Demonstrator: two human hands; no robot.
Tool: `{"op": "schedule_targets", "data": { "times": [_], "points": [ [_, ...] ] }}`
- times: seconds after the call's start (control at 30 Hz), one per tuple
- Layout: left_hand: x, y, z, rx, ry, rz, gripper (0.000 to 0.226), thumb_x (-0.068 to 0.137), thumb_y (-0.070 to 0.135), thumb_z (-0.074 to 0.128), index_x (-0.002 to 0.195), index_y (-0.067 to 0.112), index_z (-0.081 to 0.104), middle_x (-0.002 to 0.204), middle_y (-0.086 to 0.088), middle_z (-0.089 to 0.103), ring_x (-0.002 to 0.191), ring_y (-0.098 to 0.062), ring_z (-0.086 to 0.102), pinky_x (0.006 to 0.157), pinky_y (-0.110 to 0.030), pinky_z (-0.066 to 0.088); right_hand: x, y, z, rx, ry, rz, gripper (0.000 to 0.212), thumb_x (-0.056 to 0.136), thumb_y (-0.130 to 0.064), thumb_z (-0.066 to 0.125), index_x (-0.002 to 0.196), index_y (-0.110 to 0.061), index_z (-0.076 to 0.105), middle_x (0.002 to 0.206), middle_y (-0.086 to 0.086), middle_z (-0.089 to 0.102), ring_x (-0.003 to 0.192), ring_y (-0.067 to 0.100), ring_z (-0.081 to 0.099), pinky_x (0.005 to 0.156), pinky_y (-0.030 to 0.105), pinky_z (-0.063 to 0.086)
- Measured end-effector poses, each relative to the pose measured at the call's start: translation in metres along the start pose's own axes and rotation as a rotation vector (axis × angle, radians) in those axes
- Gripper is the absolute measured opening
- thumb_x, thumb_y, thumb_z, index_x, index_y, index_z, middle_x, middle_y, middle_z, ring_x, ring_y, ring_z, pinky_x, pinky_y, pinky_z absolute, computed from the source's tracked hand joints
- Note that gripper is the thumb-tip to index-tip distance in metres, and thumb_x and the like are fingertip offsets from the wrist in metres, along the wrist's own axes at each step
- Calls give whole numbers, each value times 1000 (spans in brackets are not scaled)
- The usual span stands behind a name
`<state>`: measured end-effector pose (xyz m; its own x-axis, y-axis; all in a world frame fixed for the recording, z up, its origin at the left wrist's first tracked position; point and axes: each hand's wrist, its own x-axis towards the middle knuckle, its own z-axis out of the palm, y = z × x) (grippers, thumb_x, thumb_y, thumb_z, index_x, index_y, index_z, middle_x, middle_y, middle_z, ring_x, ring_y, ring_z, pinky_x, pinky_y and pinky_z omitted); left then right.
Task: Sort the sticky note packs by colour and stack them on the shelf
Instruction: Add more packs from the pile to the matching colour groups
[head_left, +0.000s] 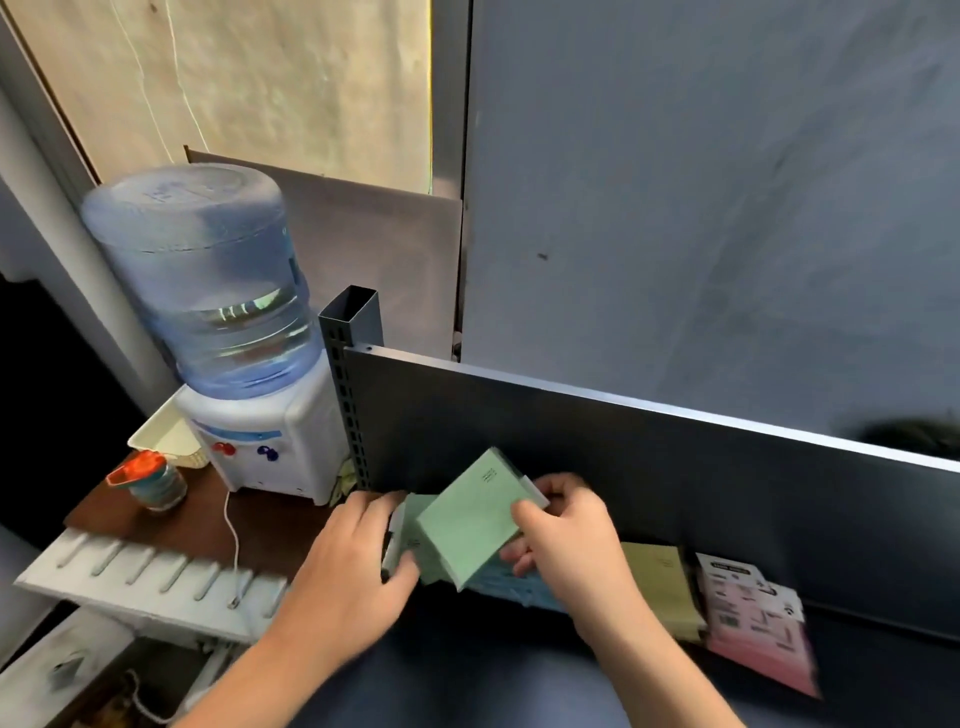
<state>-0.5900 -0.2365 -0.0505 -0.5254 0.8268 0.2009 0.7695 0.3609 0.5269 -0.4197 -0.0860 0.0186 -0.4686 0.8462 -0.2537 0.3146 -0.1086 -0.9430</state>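
Both hands clamped on green packs: right hand (566, 535) holds tilted green pack (470, 525), left hand (358, 556) another (415, 540), over dark shelf (571, 675). Yellow (662, 587), pink (753, 629) packs right. Water dispenser (244, 364) on desk (197, 519) left.

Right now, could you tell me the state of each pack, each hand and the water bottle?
Green pack: tilted, held by right hand.
Second green pack: gripped by left hand.
Blue pack: lying flat.
Yellow pack: lying flat.
Pink pack: lying flat.
Water bottle: partly full.
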Motion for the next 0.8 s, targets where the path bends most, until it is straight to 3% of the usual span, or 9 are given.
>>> {"op": "schedule_targets", "data": {
  "times": [0.1,0.17,0.27,0.37,0.5,0.6,0.7,0.8],
  "points": [
    [2,-5,-9,-55,42,-106,54,84,13,68,135,19,52,123,9,49,122,-14,50,99,-27,42,3,7,34,-120,-26,-28,10,88,-11,64,95,-16,59,67,8,70,50,11,63,49,28,48],
    [1,-10,-12,-64,20,-121,53,83,11,69,133,18,53,120,9,48,120,-16,52,94,-27,42,4,11,50,-232,4,-53,10,86,-21,67,91,-21,58,68,1,70,55,8,63,50,29,48],
    [-5,-12,-9,-74,-33,-86,51,82,35,71,130,26,55,116,14,46,113,-11,55,90,-27,46,4,14,59,-378,73,-76,11,84,-29,65,87,-27,56,70,-1,70,63,12,66,54,35,50],
    [-11,-12,-1,56,-137,22,64,73,60,65,130,32,58,115,10,47,107,-15,56,90,-33,52,2,16,58,-594,104,-123,18,85,-38,65,83,-26,52,73,-5,66,68,12,62,54,32,44],
    [-1,-15,-5,169,-138,115,52,72,43,63,123,30,66,112,2,52,96,-25,59,80,-36,55,2,19,55,-849,143,-250,29,90,-50,66,93,-23,57,109,-7,52,90,22,63,65,33,46],
    [9,-21,-12,249,-182,175,52,71,33,67,123,33,68,124,-2,55,105,-27,59,86,-39,57,0,16,45,-809,216,-313,28,94,-51,63,105,-25,62,114,-6,47,93,22,64,68,33,44],
    [14,-16,-15,281,-212,208,54,69,39,61,123,32,68,131,-5,55,114,-32,58,91,-44,56,-2,16,21,-721,244,-324,22,94,-45,63,106,-26,63,111,-6,48,92,21,62,72,35,50],
    [14,3,-13,248,-145,194,53,74,44,51,121,27,68,127,-5,54,111,-31,57,89,-46,56,-4,22,-15,-727,233,-295,18,94,-40,62,106,-27,62,111,-7,49,95,20,60,78,34,50]
  ]
}}
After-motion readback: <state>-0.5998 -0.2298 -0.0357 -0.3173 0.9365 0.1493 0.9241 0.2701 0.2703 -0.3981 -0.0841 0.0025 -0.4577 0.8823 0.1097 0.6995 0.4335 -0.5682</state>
